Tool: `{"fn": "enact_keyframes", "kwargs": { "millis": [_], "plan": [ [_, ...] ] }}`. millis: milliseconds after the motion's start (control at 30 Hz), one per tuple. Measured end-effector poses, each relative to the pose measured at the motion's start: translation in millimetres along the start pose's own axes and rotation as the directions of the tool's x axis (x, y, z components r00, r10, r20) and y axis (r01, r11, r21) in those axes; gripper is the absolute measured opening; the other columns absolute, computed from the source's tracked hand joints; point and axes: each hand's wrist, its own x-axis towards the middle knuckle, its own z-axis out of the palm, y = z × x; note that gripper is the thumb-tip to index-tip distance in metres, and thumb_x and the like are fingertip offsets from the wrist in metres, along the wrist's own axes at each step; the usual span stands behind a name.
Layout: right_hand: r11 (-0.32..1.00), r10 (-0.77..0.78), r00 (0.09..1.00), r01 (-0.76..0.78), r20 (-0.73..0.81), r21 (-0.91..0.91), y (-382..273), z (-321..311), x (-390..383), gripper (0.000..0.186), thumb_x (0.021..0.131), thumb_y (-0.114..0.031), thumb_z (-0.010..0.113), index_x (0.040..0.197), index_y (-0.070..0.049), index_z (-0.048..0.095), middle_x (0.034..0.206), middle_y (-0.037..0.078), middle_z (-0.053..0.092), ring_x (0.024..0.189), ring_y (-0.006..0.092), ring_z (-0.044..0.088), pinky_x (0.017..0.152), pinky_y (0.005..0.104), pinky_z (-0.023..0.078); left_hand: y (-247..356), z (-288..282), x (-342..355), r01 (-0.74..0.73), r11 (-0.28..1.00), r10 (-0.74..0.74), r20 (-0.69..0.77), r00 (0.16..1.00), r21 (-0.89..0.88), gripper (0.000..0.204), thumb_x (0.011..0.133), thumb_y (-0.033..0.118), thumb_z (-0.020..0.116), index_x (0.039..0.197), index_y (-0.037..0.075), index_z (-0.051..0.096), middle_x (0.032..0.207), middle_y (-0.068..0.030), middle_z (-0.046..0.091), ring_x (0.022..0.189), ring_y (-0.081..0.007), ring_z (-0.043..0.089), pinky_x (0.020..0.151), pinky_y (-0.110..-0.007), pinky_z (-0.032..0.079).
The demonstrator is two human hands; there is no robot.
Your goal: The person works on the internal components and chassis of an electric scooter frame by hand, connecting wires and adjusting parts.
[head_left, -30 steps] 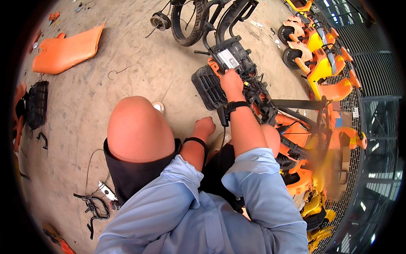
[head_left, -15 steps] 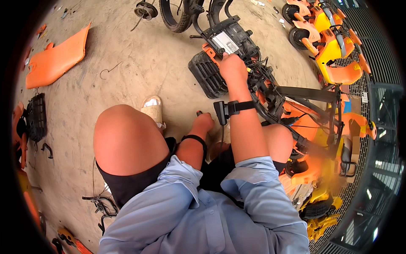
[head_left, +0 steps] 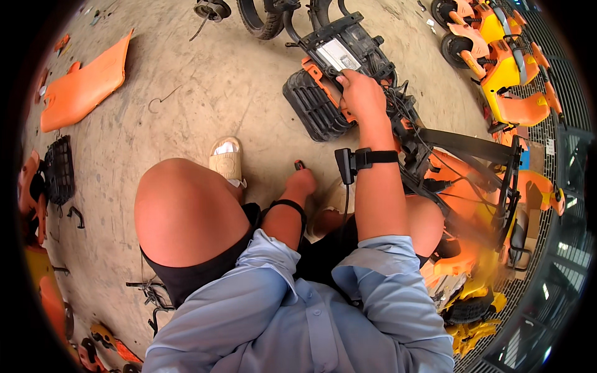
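Observation:
My right hand [head_left: 364, 94] is closed at the near edge of a black plastic tray [head_left: 367, 45] on a partly stripped scooter frame. Its thumb lies beside a white-labelled block [head_left: 339, 55] set in the tray. An orange plastic strip [head_left: 322, 81] runs along that edge to my fingers, whose tips are hidden. Below the strip sits a black ribbed plastic box [head_left: 314, 107]. Between my knees, my left hand [head_left: 301, 183] is closed around a small tool with a black and red end [head_left: 300, 165]; the rest of the tool is hidden.
Loose cables [head_left: 404, 105] and a black frame bar [head_left: 463, 143] extend right of my right hand. A wheel [head_left: 261, 22] stands beyond the tray. An orange panel [head_left: 84, 87] and a black grille [head_left: 59, 169] lie left. Yellow and orange scooters [head_left: 513, 78] line the right.
The scooter frame has shifted rightward in view. My right hand sits slightly farther right along the tray edge, showing more of the orange strip. My left hand stays closed between my knees.

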Motion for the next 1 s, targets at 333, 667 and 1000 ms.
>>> {"fn": "enact_keyframes", "kwargs": {
  "millis": [333, 667, 1000],
  "plan": [
    [0.990, -0.107, 0.994, 0.104, -0.022, -0.100, 15.0, 2.6, 11.6, 0.028, 0.101, -0.033, 0.058, 0.099, -0.009, 0.072, 0.088, 0.017, 0.073, 0.087, 0.0386, 0.069, 0.076, 0.0511, 0.053, -5.2, 0.1, -2.5, -0.026, 0.997, 0.021, -0.073, 0.997, -0.074, 0.033, 0.088, 0.019, 0.054, 0.109, -0.001, 0.070, 0.115, -0.0253, 0.070, 0.108, -0.0423, 0.066, 0.094, -0.050, 0.053],
    [0.984, -0.081, 0.981, 0.052, -0.174, -0.168, 5.8, 31.6, -3.7, 0.034, 0.104, -0.034, 0.052, 0.097, -0.003, 0.063, 0.089, 0.020, 0.071, 0.086, 0.0427, 0.068, 0.076, 0.0540, 0.052, 12.5, -28.5, -27.0, -0.101, 0.994, 0.096, -0.111, 0.989, -0.041, 0.037, 0.090, 0.021, 0.054, 0.119, 0.004, 0.069, 0.129, -0.0210, 0.066, 0.120, -0.0378, 0.063, 0.101, -0.048, 0.051],
    [0.955, 0.292, 0.956, -0.292, 0.003, -0.059, -52.0, 20.2, -25.6, 0.040, 0.106, -0.032, 0.045, 0.122, 0.003, 0.056, 0.117, 0.025, 0.070, 0.107, 0.0412, 0.069, 0.089, 0.0511, 0.055, 30.0, -35.1, -47.5, -0.241, 0.969, 0.230, -0.148, 0.962, -0.057, 0.034, 0.092, 0.019, 0.053, 0.118, 0.003, 0.068, 0.124, -0.0224, 0.069, 0.115, -0.0382, 0.066, 0.099, -0.048, 0.052]
  ]
}}
